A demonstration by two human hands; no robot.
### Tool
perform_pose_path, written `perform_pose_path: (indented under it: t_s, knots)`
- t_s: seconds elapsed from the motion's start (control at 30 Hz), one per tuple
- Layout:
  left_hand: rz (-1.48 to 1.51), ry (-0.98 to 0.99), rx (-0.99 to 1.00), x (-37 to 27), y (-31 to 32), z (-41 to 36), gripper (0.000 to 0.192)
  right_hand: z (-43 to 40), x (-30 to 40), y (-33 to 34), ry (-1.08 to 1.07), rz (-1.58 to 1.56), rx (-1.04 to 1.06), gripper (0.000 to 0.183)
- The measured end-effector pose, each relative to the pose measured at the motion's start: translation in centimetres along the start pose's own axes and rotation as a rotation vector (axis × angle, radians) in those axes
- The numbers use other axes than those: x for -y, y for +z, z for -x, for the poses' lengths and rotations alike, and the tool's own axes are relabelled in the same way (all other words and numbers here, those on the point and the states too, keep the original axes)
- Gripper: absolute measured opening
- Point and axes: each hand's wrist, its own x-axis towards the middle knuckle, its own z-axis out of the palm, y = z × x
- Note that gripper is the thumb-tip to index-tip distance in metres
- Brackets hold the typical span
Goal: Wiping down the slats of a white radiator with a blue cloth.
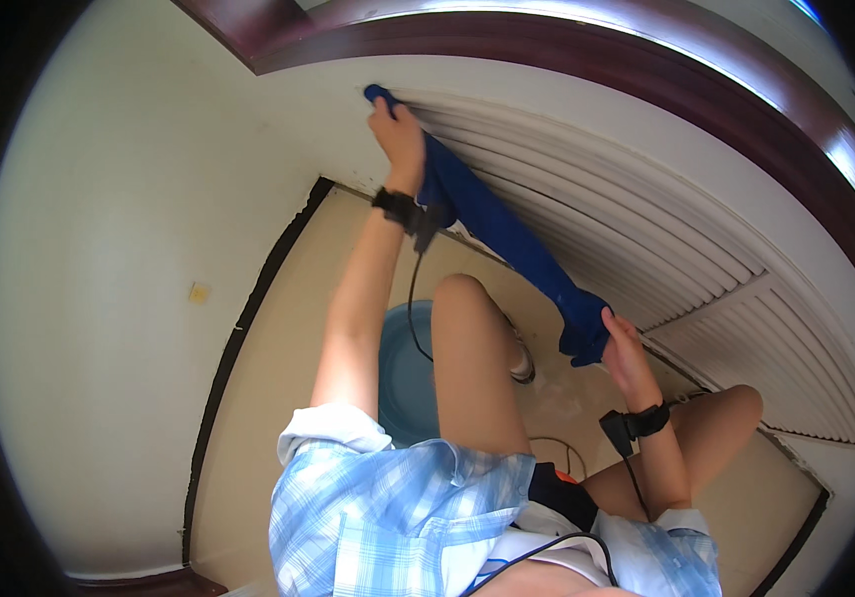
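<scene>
A dark blue cloth (506, 220) is stretched diagonally between my two hands, in front of a white louvered panel (592, 194). My left hand (398, 138) grips its upper end near the panel's top left corner. Lower and to the right, my right hand (627, 354) holds the cloth's bunched other end. Part of the cloth hangs down beside my left wrist. Each wrist wears a black strap with a small device and a cable.
A blue plastic basin (406, 380) stands on the beige floor (278, 388), partly hidden by my bent leg. A pale wall (114, 313) with a black skirting strip (237, 328) rises at left. Dark reddish wooden trim (517, 37) runs above the panel.
</scene>
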Motion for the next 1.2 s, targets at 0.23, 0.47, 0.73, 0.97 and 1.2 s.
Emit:
perform_pose_path:
  t_s: [0.23,0.47,0.73,0.97,1.2]
  knots:
    - [-0.006,0.185,0.106,-3.9,0.3,3.6,0.033,0.3,-1.0,-0.9,0.033,0.025,-0.059,0.027]
    - [0.282,-0.250,-0.158,0.4,1.0,-3.3,0.032,1.0,0.2,1.2,0.010,-0.041,-0.004,0.030]
    - [0.056,0.060,0.171,-5.2,1.4,6.1,0.046,1.4,-1.0,-1.4,0.064,0.029,-0.009,0.028]
    - [0.053,-0.140,-0.084,-0.1,1.9,-1.7,0.034,1.7,-0.3,0.1,0.067,-0.051,-0.028,0.029]
    - [-0.201,-0.030,0.109,-1.9,2.1,4.4,0.041,1.7,-0.2,-0.6,0.024,0.072,-0.065,0.028]
